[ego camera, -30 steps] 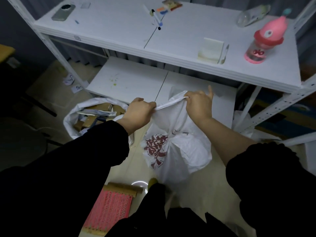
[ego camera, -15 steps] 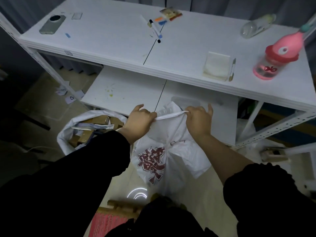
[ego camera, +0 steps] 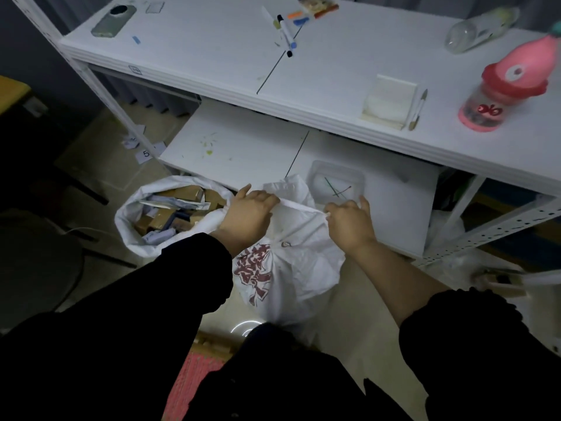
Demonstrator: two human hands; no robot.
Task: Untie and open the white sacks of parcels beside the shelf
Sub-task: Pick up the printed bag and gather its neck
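Both hands are on the tied white sack point(ego camera: 291, 268), which sits on the floor at frame centre, just in front of the lower shelf board point(ego camera: 243, 153). Left hand point(ego camera: 247, 214): fingers curled, gripping one end of the white tie strip point(ego camera: 300, 206) at the sack's top. Right hand point(ego camera: 350, 223), at 3 o'clock of the left, pinches the other end with one finger sticking up. The strip is taut between the hands. The sack's neck is bunched and closed, with red print on its side at 7 o'clock of the neck. The open sack point(ego camera: 130, 235) is at 9 o'clock of the tied one; contact is hidden by the sleeve, can't tell. Its mouth is wide, with cardboard parcels point(ego camera: 170, 214) visible inside. A clear tray point(ego camera: 312, 174) sits on the lower board at 12 o'clock of the right hand, with thin sticks in it. On the upper shelf board point(ego camera: 212, 56): phone point(ego camera: 110, 21) at 11 o'clock of frame, markers point(ego camera: 287, 33) at 12, clear bottle point(ego camera: 476, 30) on its side at 1, pink bottle point(ego camera: 501, 83) upright at 2, and a white pad point(ego camera: 388, 106) just left of the pink bottle. A red mat point(ego camera: 191, 378) lies on the floor at 6 o'clock.
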